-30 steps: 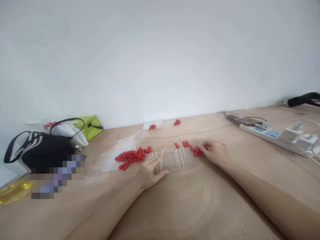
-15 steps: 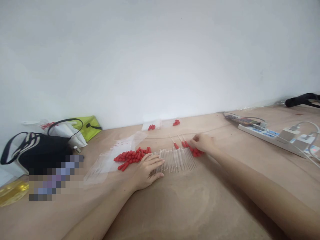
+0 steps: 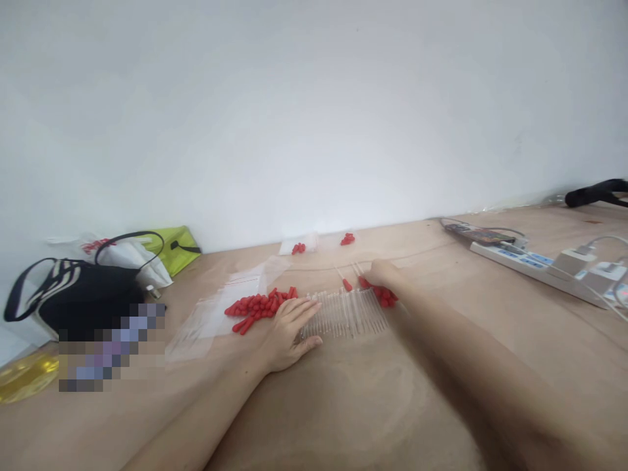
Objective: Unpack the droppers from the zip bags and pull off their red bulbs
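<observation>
A row of thin clear glass tubes [image 3: 343, 314] lies side by side on the table. My left hand [image 3: 294, 330] rests at the row's left end, its fingers stretched out over the tubes. Just left of it is a heap of red rubber bulbs [image 3: 258, 305]. Behind the row lies a glass dropper with a red bulb [image 3: 347, 284], and more droppers are partly covered by my right hand [image 3: 385, 271]. That hand is slightly blurred and its fingertips are hidden. Close under it sits a smaller pile of red bulbs [image 3: 386, 297].
Clear zip bags [image 3: 210, 320] lie to the left. Two small groups of red pieces [image 3: 298, 248] are near the wall. A black bag [image 3: 88, 294] and a green bag [image 3: 179, 252] stand at left. A power strip [image 3: 530, 265] with chargers and a phone [image 3: 478, 234] is at right.
My right hand has shifted slightly left and turned, so its fingertips no longer show. My left hand stays on the glass tubes. The camera view has moved a little.
</observation>
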Action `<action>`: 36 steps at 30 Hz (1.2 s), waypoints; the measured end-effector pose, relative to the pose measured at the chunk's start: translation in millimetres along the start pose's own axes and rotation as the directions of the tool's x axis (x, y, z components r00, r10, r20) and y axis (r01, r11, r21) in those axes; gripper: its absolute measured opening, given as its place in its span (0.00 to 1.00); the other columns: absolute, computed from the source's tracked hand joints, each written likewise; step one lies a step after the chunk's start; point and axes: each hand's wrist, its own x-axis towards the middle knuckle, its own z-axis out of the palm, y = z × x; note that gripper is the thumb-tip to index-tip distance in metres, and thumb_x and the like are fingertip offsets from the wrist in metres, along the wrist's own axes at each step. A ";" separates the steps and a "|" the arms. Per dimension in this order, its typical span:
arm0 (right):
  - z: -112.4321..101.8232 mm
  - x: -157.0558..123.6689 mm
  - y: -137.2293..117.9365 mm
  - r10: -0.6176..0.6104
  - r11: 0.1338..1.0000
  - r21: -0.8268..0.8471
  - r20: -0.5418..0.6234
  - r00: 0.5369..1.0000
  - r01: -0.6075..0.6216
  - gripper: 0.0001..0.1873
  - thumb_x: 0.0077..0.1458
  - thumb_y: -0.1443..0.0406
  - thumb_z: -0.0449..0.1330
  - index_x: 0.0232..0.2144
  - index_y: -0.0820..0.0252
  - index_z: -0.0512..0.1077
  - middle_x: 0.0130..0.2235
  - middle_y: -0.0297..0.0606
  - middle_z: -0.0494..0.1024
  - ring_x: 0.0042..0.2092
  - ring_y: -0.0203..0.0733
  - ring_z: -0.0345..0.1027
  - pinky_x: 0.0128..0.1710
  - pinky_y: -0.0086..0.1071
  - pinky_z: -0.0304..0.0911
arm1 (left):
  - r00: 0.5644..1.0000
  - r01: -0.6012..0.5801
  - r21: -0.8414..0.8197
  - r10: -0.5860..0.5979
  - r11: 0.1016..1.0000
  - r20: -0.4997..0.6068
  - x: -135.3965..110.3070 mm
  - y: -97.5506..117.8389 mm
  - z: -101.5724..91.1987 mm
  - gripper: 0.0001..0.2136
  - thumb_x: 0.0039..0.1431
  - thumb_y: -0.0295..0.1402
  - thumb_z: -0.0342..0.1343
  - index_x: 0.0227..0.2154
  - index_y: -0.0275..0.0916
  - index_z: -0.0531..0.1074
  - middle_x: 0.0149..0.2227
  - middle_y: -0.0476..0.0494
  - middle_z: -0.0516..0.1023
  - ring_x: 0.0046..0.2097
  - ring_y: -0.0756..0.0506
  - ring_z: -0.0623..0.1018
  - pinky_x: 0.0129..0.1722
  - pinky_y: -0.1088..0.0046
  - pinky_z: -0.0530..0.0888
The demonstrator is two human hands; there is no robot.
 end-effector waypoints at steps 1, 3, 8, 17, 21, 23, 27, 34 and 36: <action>-1.5 -3.0 -1.7 -0.030 1.000 -0.009 -0.032 0.999 0.030 0.10 0.40 0.64 0.59 0.13 0.65 0.68 0.11 0.41 0.67 0.19 0.44 0.66 0.22 0.33 0.59 | 1.000 0.004 0.011 -0.004 1.000 -0.025 -0.7 -0.3 0.4 0.24 0.54 0.41 0.50 0.53 0.40 0.58 0.51 0.38 0.68 0.53 0.40 0.65 0.50 0.56 0.61; -3.5 -13.0 -3.4 -0.120 0.993 -0.025 -0.135 0.984 0.118 0.09 0.42 0.63 0.58 0.17 0.64 0.68 0.16 0.43 0.71 0.25 0.45 0.69 0.29 0.36 0.59 | 0.996 0.028 0.031 -0.025 0.999 -0.087 -1.9 -0.9 1.1 0.22 0.55 0.39 0.49 0.53 0.39 0.58 0.50 0.38 0.68 0.53 0.41 0.65 0.51 0.57 0.61; 13.0 -47.8 16.1 -0.514 0.852 -0.226 -0.536 0.669 0.473 0.09 0.55 0.64 0.48 0.29 0.60 0.67 0.32 0.39 0.75 0.39 0.43 0.65 0.49 0.45 0.43 | 0.967 0.106 0.071 -0.087 0.992 -0.238 -2.5 -0.4 2.5 0.22 0.56 0.35 0.49 0.53 0.39 0.57 0.50 0.38 0.66 0.53 0.42 0.64 0.51 0.59 0.61; 61.0 -75.1 57.5 -0.845 0.404 -0.575 -0.533 0.049 0.711 0.08 0.56 0.65 0.51 0.38 0.60 0.67 0.31 0.35 0.75 0.34 0.37 0.61 0.46 0.39 0.46 | 0.943 -0.053 0.197 0.114 0.979 -0.313 5.2 17.6 2.3 0.18 0.54 0.34 0.52 0.49 0.38 0.62 0.47 0.38 0.69 0.51 0.41 0.66 0.50 0.59 0.61; 68.0 -78.9 49.7 -0.883 0.296 -0.555 -0.469 0.002 0.777 0.09 0.55 0.66 0.51 0.38 0.61 0.67 0.29 0.34 0.73 0.33 0.37 0.61 0.45 0.40 0.47 | 0.929 -0.146 0.204 0.206 0.968 -0.309 7.8 27.2 4.8 0.11 0.54 0.33 0.53 0.41 0.40 0.69 0.35 0.46 0.76 0.41 0.45 0.71 0.49 0.59 0.60; 70.8 -80.1 46.6 -0.897 0.247 -0.549 -0.442 -0.026 0.799 0.09 0.55 0.66 0.51 0.38 0.61 0.67 0.27 0.34 0.72 0.33 0.37 0.60 0.44 0.39 0.48 | 0.925 -0.158 0.195 0.215 0.968 -0.314 8.5 30.1 6.4 0.07 0.55 0.32 0.52 0.37 0.41 0.71 0.29 0.50 0.76 0.35 0.48 0.72 0.49 0.60 0.60; 73.1 -81.2 44.8 -0.913 0.209 -0.581 -0.403 -0.056 0.786 0.07 0.54 0.66 0.53 0.36 0.60 0.69 0.27 0.33 0.72 0.31 0.36 0.58 0.41 0.38 0.47 | 0.919 -0.150 0.187 0.207 0.971 -0.335 8.3 32.7 7.6 0.05 0.56 0.28 0.51 0.29 0.40 0.71 0.21 0.54 0.74 0.27 0.52 0.69 0.46 0.62 0.60; 72.6 -81.9 46.5 -0.904 0.240 -0.632 -0.422 -0.068 0.737 0.09 0.53 0.66 0.52 0.24 0.60 0.70 0.21 0.32 0.65 0.29 0.35 0.54 0.39 0.37 0.45 | 0.925 -0.131 0.148 0.175 0.980 -0.336 5.7 32.6 7.8 0.06 0.55 0.28 0.50 0.26 0.39 0.70 0.19 0.54 0.72 0.26 0.52 0.69 0.44 0.63 0.59; 72.7 -82.3 47.2 -0.908 0.228 -0.643 -0.411 -0.078 0.731 0.10 0.53 0.67 0.52 0.23 0.60 0.69 0.21 0.32 0.64 0.29 0.35 0.53 0.40 0.37 0.45 | 0.927 -0.132 0.142 0.173 0.981 -0.333 5.3 32.2 7.8 0.06 0.56 0.27 0.50 0.26 0.39 0.70 0.19 0.54 0.72 0.26 0.52 0.69 0.43 0.64 0.59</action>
